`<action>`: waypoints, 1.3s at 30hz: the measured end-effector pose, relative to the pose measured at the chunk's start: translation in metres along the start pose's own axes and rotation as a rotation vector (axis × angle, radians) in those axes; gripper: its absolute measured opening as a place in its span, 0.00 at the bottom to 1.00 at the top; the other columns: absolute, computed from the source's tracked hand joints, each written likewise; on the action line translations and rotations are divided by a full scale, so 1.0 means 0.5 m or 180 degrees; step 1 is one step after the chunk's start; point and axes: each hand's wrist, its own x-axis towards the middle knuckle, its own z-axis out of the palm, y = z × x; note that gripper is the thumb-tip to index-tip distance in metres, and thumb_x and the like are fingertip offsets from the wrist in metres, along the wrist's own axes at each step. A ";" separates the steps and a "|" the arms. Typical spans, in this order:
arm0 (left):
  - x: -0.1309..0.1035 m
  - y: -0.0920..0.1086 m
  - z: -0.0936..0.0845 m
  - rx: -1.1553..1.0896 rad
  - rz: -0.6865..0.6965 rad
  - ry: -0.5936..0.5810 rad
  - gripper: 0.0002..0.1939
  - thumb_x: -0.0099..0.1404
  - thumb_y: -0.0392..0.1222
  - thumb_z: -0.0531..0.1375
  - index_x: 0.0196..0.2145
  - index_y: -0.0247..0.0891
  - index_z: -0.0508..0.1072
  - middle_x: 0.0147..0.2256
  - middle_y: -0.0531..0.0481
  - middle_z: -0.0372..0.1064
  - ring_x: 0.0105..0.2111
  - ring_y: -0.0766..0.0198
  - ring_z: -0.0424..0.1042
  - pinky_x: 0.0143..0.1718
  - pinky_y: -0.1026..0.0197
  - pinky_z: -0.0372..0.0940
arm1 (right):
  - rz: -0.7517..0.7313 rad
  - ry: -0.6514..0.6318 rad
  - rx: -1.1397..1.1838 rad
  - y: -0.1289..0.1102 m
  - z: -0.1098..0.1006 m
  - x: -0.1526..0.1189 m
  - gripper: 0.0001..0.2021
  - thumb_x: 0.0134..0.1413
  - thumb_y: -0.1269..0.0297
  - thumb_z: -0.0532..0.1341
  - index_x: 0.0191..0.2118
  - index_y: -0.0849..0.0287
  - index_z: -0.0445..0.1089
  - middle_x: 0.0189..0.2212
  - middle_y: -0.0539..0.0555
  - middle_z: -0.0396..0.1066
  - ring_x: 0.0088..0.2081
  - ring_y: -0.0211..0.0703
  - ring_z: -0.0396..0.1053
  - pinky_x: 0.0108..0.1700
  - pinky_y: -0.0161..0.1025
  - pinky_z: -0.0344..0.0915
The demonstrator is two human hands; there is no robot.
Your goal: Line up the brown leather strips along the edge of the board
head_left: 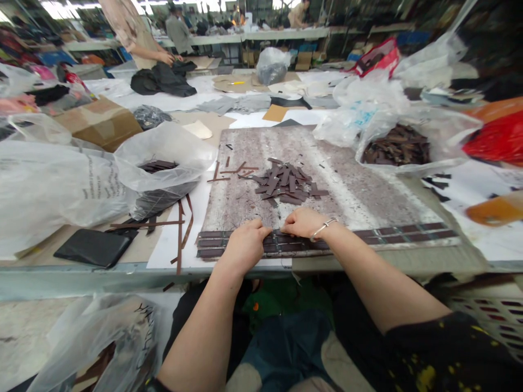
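My left hand [244, 246] and my right hand [304, 222] rest side by side on rows of dark brown strips [392, 235] laid along the near edge of a mottled grey work board [351, 190]. Both hands have curled fingers pressing down on the strips near the board's front middle; whether they pinch a strip I cannot tell. A silver bracelet circles my right wrist. A loose pile of short brown strips [286, 184] lies on the board just beyond my hands.
A plastic bag of strips [163, 166] sits to the left, another bag of brown pieces [396, 146] to the right. A black pouch [93, 247] and long loose strips [180, 228] lie front left. A cardboard box [102, 122] stands behind. A person works at a far table.
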 end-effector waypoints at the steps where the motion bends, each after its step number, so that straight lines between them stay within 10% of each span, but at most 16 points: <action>1: 0.000 0.002 -0.001 0.0033 0.0023 -0.0017 0.21 0.60 0.32 0.52 0.48 0.48 0.72 0.35 0.49 0.64 0.35 0.61 0.64 0.36 0.61 0.59 | 0.0002 0.0046 -0.0118 -0.005 -0.001 0.000 0.13 0.50 0.58 0.57 0.23 0.59 0.74 0.19 0.52 0.70 0.22 0.38 0.63 0.25 0.34 0.53; 11: 0.005 0.022 -0.002 0.0141 -0.0185 -0.0253 0.20 0.62 0.35 0.51 0.47 0.52 0.73 0.35 0.47 0.60 0.35 0.60 0.62 0.36 0.59 0.58 | 0.0000 0.0489 -0.0414 0.000 -0.004 -0.043 0.21 0.54 0.47 0.55 0.28 0.58 0.77 0.25 0.57 0.73 0.28 0.45 0.67 0.30 0.37 0.58; 16: 0.005 0.028 0.003 0.0200 -0.0223 -0.0174 0.20 0.63 0.36 0.49 0.47 0.53 0.73 0.35 0.46 0.60 0.36 0.58 0.62 0.35 0.59 0.58 | 0.0090 0.1496 -0.0538 0.046 -0.008 -0.094 0.14 0.59 0.62 0.52 0.41 0.56 0.74 0.36 0.54 0.73 0.38 0.43 0.68 0.39 0.36 0.60; 21: 0.007 0.030 0.006 0.0229 -0.0296 -0.0159 0.19 0.63 0.37 0.50 0.47 0.52 0.73 0.35 0.47 0.60 0.35 0.58 0.62 0.34 0.58 0.58 | -0.0760 0.1210 -0.1045 0.038 0.027 -0.121 0.17 0.56 0.73 0.52 0.48 0.53 0.71 0.42 0.55 0.69 0.40 0.43 0.65 0.39 0.36 0.59; 30: 0.014 0.059 0.004 0.0219 -0.0066 0.0050 0.17 0.61 0.33 0.50 0.43 0.41 0.74 0.41 0.43 0.61 0.41 0.55 0.61 0.43 0.54 0.60 | -0.0753 0.1190 -0.1195 0.008 0.057 -0.119 0.11 0.57 0.72 0.54 0.38 0.58 0.74 0.36 0.58 0.68 0.42 0.49 0.61 0.40 0.40 0.58; 35: 0.027 0.080 0.016 0.0074 0.0442 -0.0126 0.19 0.59 0.29 0.49 0.47 0.35 0.70 0.41 0.43 0.63 0.41 0.58 0.61 0.46 0.57 0.60 | -0.0921 0.1071 -0.0611 0.058 0.036 -0.099 0.13 0.56 0.70 0.55 0.41 0.52 0.75 0.38 0.54 0.69 0.41 0.43 0.63 0.43 0.37 0.59; 39: 0.032 0.075 0.024 0.0122 0.0502 -0.0181 0.20 0.60 0.29 0.50 0.48 0.35 0.70 0.41 0.44 0.63 0.40 0.59 0.61 0.46 0.59 0.59 | -0.0271 0.2017 -0.0212 0.147 0.000 -0.069 0.15 0.59 0.68 0.52 0.49 0.56 0.71 0.43 0.55 0.68 0.43 0.41 0.65 0.48 0.35 0.60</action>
